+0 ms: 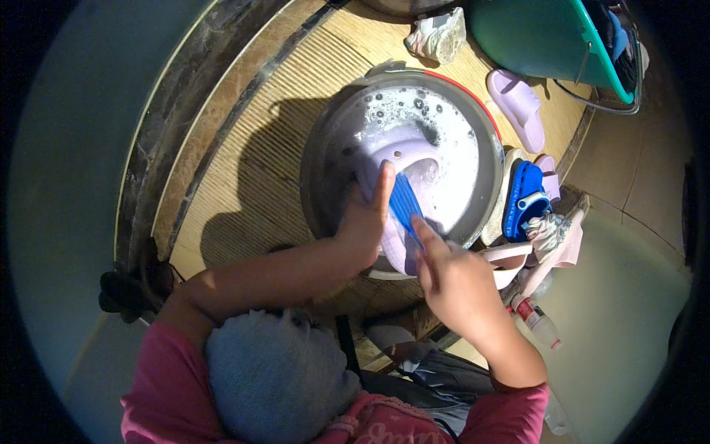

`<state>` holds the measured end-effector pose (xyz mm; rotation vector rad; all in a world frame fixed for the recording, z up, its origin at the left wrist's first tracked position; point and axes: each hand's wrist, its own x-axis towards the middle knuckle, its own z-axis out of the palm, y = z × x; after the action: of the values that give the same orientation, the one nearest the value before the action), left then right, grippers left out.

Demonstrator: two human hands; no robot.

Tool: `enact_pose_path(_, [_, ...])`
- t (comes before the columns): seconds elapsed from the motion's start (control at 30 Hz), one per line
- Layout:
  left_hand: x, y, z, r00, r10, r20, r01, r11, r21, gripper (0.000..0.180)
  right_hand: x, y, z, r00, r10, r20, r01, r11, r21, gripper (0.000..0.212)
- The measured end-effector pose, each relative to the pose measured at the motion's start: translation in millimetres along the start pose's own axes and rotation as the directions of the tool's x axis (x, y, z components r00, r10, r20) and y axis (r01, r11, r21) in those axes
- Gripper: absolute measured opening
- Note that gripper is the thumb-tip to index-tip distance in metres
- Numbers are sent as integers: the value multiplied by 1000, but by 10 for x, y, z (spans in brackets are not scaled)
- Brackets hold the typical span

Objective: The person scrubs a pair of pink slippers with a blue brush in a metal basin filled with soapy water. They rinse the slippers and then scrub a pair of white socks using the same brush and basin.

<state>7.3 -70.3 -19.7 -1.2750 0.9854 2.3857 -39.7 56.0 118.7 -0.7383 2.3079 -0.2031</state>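
A pale lavender clog (397, 250) is tilted over the near part of a round metal basin (316, 174) of foamy water. My left hand (366, 222) grips the clog at its left side, thumb pointing up along it. In my right hand (462, 285) is a slim blue brush (404, 200), its far end inside the clog's opening. The right fingers are wrapped round the near end of the brush and hide part of it. White suds (462, 152) cover much of the water, with dark bubbles toward the far side.
Right of the basin lie a blue clog (526, 200), a lavender slide (518, 107), pale pink sandals (560, 251) and a plastic bottle (538, 322). A green bucket (532, 44) rests on its side at the far right. A grey cloth-covered rounded shape (274, 377) sits between my arms.
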Motion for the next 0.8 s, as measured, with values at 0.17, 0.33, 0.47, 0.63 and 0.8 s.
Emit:
enact_pose_path(0.17, [15, 42, 79, 985, 13, 173, 15, 987, -158, 75, 187, 165, 252, 988, 72, -134, -74, 997, -14, 44])
enact_pose_path(0.33, [59, -30, 81, 966, -11, 258, 118, 907, -404, 84, 1055, 374, 533, 963, 148, -227, -133, 988, 78, 28])
enact_pose_path(0.47, [-101, 169, 154, 895, -163, 416, 305, 904, -301, 84, 885, 387, 449, 970, 199, -138, -125, 899, 421, 34])
enact_pose_path(0.63, [-120, 243, 72, 895, -56, 443, 206, 933, -297, 86, -77, 83, 41, 996, 78, 32, -84, 858, 507, 48])
enact_pose_path(0.8, [-166, 282, 132, 927, -78, 367, 207, 922, -328, 84, -323, 2, -94, 974, 125, 190, -196, 883, 426, 47])
